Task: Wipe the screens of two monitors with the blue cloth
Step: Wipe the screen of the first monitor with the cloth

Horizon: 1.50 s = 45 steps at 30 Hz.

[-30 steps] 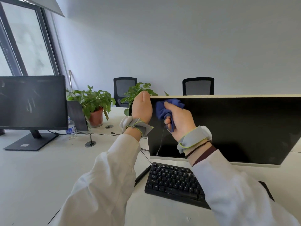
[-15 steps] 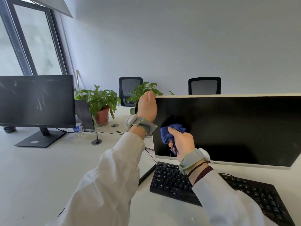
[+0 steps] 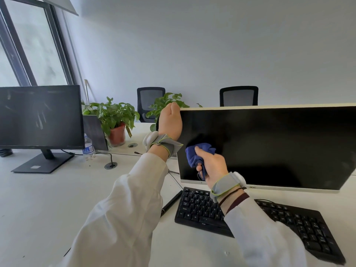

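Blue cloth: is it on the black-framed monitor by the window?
No, the right hand holds the blue cloth against the screen of the white-framed monitor; the black-framed monitor stands apart at far left.

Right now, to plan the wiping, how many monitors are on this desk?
2. A white-framed monitor behind the keyboard; a black monitor far left by the window. Others may be out of view.

Bright, even daylight from the window (image 3: 44,47) at 10 o'clock. Shadows soft, faint one under the keyboard (image 3: 250,218) at 5 o'clock. Wall (image 3: 212,45) dims slightly toward 1 o'clock. Black monitor (image 3: 40,116) at 9 o'clock shows pale streaky glare; white-framed monitor (image 3: 269,143) at 3 o'clock near-black, barely any reflection. Wide-angle bend: window frame leans, screen edges splay toward 4 o'clock. Centre sharp; sleeves (image 3: 125,218) at 6 o'clock slightly soft.
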Motion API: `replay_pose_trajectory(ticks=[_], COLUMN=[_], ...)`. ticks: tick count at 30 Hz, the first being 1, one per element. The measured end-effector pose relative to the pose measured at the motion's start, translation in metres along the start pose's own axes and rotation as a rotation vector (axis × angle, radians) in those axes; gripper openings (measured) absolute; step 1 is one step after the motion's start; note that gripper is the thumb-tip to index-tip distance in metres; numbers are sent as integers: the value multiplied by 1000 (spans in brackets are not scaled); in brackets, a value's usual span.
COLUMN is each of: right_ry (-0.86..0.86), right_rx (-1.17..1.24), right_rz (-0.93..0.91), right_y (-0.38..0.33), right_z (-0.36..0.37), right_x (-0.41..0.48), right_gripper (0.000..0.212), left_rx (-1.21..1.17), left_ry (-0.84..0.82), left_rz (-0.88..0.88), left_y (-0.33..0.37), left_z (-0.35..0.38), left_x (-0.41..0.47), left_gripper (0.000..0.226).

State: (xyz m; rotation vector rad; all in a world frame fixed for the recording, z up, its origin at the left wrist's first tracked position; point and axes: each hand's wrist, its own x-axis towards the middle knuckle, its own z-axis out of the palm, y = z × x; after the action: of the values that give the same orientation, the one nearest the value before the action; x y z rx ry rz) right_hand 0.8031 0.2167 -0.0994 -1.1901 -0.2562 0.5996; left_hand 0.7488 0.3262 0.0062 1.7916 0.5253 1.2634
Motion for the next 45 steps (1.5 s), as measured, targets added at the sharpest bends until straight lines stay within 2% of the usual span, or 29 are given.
replay_pose_trajectory(ticks=[5,11,14,22,25,29,33,36,39,45], right_ry=[36,-14,-30,68,105,87,-2,-42,-37,63], right_rx=[-46,-20,-63,-6,-8,-33,7,21,28,43], right_rz=[67,-122,-141,156,197,92,-87,-142,-78,201], right_y=[26,-24,-37,58,77,59,1,-28,-13,69], right_z=[-6,13,14,-17,-25,-14,10,21,16,-13], right_x=[5,-2,-4,13,16,12,3,-1,1,9], right_gripper=[31,32,32,29,27,28,32,30,32,28], left_rx=[-4,4,5,58,60,45,40,64,65,49], left_ry=[-3,4,12,29,28,24,23,24,27,31], left_rz=[-2,20,7,1,8,6,6,3,-5,-13], left_y=[1,4,2,4,4,6,7,6,5,2], left_z=[-3,3,2,0,-1,0,1,0,-1,-3], left_x=[-4,-3,-3,-6,-9,-9,-7,-7,-6,-10], left_gripper=[34,35,37,38,39,38,39,39,39,38])
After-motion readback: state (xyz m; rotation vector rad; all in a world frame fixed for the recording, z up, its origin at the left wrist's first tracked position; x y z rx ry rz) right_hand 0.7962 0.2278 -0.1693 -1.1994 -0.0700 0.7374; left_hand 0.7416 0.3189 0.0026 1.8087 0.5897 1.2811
